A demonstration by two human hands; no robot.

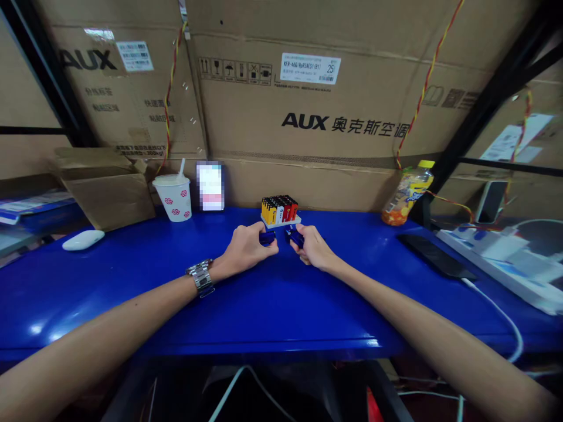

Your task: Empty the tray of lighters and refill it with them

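Observation:
A white tray [281, 224] stands on the blue table, packed with upright lighters [280, 212] in yellow, white and red with dark tops. Just in front of its left end, my left hand [247, 247] is closed around a dark blue lighter [267, 237], partly covered by my fingers. My right hand [314, 248] grips another dark blue lighter [295, 237] near the tray's right front corner. A small gap separates the two blue lighters. Whether either hand has more than one lighter, I cannot tell.
A paper cup [175, 198] with a straw, a lit phone [210, 186] and a brown paper bag [103, 190] stand back left, behind a white case [83, 240]. At right are a drink bottle [407, 196], a dark phone [433, 256] on a cable and a power strip [505, 266].

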